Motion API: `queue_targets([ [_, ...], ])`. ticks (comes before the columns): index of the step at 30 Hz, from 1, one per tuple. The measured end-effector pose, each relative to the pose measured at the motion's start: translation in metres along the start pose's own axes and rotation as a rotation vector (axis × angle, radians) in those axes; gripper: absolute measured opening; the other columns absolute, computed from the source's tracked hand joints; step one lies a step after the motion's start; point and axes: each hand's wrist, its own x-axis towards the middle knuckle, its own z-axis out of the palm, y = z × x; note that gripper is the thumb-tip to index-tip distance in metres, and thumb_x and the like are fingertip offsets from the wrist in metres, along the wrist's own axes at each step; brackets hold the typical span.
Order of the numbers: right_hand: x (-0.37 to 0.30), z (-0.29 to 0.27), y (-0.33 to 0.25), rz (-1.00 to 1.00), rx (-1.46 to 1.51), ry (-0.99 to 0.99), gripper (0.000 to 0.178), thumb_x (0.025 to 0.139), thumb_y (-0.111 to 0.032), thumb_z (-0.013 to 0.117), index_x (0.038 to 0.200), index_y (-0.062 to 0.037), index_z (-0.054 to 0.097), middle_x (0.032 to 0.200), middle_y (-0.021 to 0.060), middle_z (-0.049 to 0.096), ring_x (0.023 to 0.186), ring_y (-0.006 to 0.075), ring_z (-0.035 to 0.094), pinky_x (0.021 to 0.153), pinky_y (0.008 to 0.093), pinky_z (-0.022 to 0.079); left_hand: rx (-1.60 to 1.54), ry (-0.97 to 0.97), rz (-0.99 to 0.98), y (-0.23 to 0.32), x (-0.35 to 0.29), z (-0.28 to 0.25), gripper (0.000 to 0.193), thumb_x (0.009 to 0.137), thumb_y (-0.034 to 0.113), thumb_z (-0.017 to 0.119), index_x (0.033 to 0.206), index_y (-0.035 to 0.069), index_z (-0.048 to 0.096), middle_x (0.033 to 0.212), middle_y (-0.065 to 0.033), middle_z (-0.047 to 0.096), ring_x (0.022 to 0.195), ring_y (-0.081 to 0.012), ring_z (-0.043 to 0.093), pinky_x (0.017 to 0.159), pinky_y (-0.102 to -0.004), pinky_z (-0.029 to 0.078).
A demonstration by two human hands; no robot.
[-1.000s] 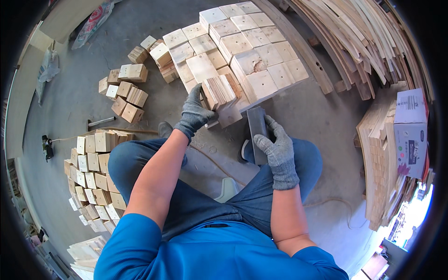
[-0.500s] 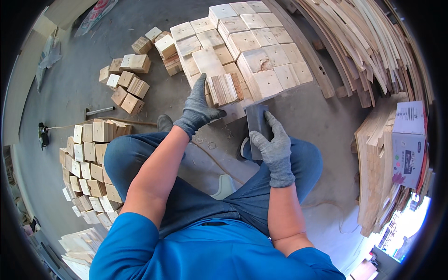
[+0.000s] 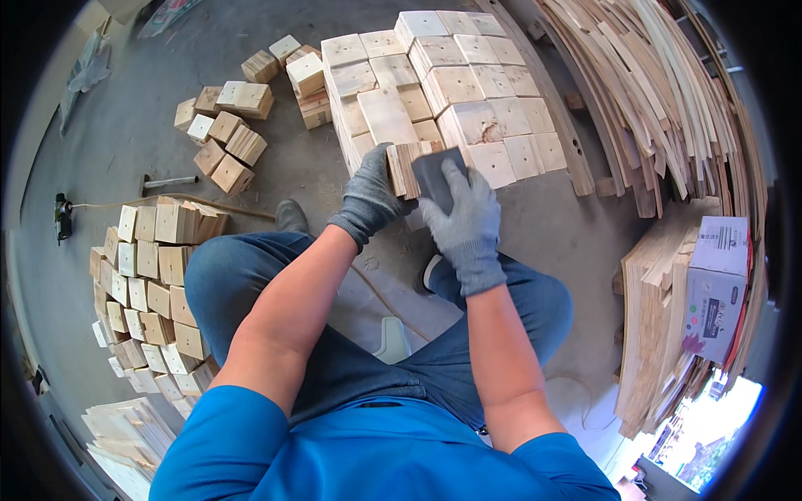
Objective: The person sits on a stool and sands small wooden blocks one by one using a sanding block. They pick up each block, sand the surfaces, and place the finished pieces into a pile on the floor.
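Box (image 3: pixel 717 292) beside boards (image 3: pixel 652 326), contents hidden; left grip (image 3: pixel 371 192) cupped against layered block (image 3: pixel 404 170), hold unclear; right grip (image 3: pixel 468 224) clasps dark slab (image 3: pixel 431 175).

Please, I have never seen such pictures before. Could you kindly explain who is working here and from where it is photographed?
There is no machine: these are a person's own two hands in grey knitted gloves. One fisheye camera on the person's head looks down, so straight edges bend. The right hand holds a dark grey slab close to a layered wooden block; the left hand is at that block's left side, though its exact grip is unclear. On the concrete floor are stacked wooden blocks ahead, another block pile at left, and long boards at right.
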Motion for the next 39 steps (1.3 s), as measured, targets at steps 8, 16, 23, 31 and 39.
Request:
queue_targets([
  [8, 0.107, 0.005, -0.01, 0.101, -0.03, -0.057, 0.07, 0.086, -0.038, 0.083, 0.149, -0.0149, 0.064, 0.131, 0.0265, 0.066, 0.122, 0.0449, 0.066, 0.102, 0.0543, 0.056, 0.078, 0.006, -0.002, 0.025, 0.006, -0.005, 0.107, 0.063, 0.026, 0.1, 0.15, 0.005, 0.041, 0.137, -0.0131, 0.062, 0.126, -0.0269, 0.062, 0.112, -0.0384, 0.05],
  [16, -0.013, 0.002, -0.013, 0.006, -0.013, -0.012, 0.075, 0.085, -0.036, 0.085, 0.152, -0.0129, 0.061, 0.146, 0.0281, 0.056, 0.127, 0.0477, 0.06, 0.108, 0.0574, 0.049, 0.064, 0.086, 0.061, 0.008, 0.002, -0.004, 0.104, 0.061, 0.025, 0.101, 0.147, 0.005, 0.047, 0.134, -0.0166, 0.062, 0.124, -0.0319, 0.063, 0.111, -0.0389, 0.053],
  [23, -0.013, 0.004, -0.011, -0.017, -0.035, 0.024, 0.074, 0.085, -0.036, 0.085, 0.151, -0.0135, 0.063, 0.14, 0.0275, 0.06, 0.122, 0.0477, 0.062, 0.105, 0.0572, 0.051, 0.152, 0.085, 0.039, 0.032, -0.001, -0.007, 0.105, 0.061, 0.024, 0.101, 0.148, 0.005, 0.046, 0.134, -0.0167, 0.062, 0.123, -0.0318, 0.064, 0.111, -0.0397, 0.052],
  [31, 0.116, 0.008, -0.013, 0.14, -0.033, -0.063, 0.069, 0.086, -0.039, 0.083, 0.148, -0.0147, 0.065, 0.136, 0.0259, 0.065, 0.124, 0.0429, 0.066, 0.106, 0.0515, 0.055, -0.045, 0.007, 0.031, 0.02, 0.004, 0.0, 0.104, 0.066, 0.02, 0.098, 0.15, 0.006, 0.039, 0.138, -0.0118, 0.062, 0.126, -0.0269, 0.063, 0.113, -0.0401, 0.05],
  [39, -0.009, 0.007, -0.004, 0.018, -0.007, 0.032, 0.076, 0.084, -0.036, 0.086, 0.152, -0.0127, 0.061, 0.143, 0.0289, 0.059, 0.124, 0.0481, 0.061, 0.106, 0.0578, 0.05, 0.165, 0.076, 0.028, 0.026, 0.0, -0.005, 0.107, 0.058, 0.024, 0.102, 0.148, 0.005, 0.047, 0.138, -0.0201, 0.059, 0.128, -0.0369, 0.062, 0.114, -0.0415, 0.051],
])
